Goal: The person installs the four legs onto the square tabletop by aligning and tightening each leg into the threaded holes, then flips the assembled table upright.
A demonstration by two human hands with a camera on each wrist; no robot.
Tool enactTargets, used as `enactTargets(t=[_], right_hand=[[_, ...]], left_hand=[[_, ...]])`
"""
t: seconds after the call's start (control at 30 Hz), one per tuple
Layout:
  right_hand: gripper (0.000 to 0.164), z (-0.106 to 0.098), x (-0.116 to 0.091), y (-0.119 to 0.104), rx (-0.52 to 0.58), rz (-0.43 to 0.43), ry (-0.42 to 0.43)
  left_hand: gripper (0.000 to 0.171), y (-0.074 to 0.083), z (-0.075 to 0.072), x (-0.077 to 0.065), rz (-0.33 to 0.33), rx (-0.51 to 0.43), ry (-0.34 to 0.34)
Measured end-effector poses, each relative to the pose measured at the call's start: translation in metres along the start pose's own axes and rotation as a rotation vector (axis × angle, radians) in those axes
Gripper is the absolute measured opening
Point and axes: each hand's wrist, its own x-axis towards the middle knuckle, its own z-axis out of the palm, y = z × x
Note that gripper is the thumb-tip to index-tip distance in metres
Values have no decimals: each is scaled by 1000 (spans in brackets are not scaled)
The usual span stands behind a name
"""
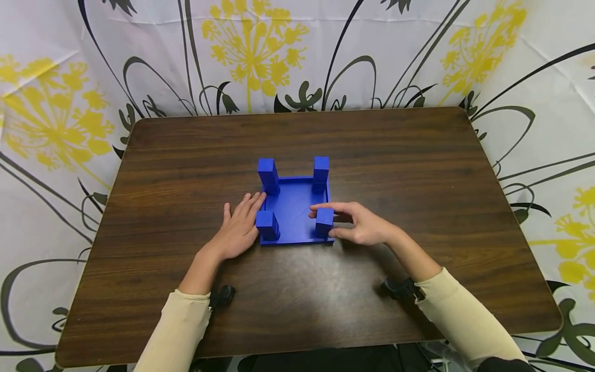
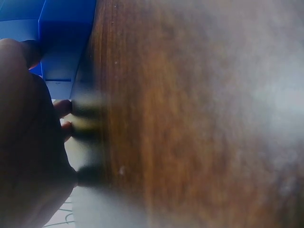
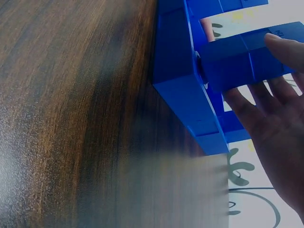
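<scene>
A blue square tray-like base [image 1: 297, 214] with a low rim lies on the table, a square blue post standing at each corner. My right hand [image 1: 364, 225] holds the near right post [image 1: 324, 219], thumb on the near side and fingers round the far side. In the right wrist view that post [image 3: 232, 66] stands inside the rim, and a small gap shows at its foot. My left hand [image 1: 238, 230] lies along the base's left side with fingers extended, touching its edge. Close to it are the near left post [image 1: 266, 222] and the far left post [image 1: 268, 173].
The far right post [image 1: 321, 173] stands at the base's back corner. Dark wood-grain tabletop [image 1: 186, 155] surrounds the base. Behind the table hangs a white curtain [image 1: 158, 36] with yellow and grey flowers. Both wrists carry black straps.
</scene>
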Motion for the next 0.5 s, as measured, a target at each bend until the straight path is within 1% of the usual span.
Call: enactTargets(t=[0.17,0.33,0.5], right_hand=[[53,3,1,-2,-48,41,54],[48,7,2,-3,-71,89,110],[47,10,3,-3,-76,94,160]], left_hand=[[73,-1,1,0,-2,3,4],[73,0,1,-1,-2,0,4],[73,0,0,-2,-2,-8,3]])
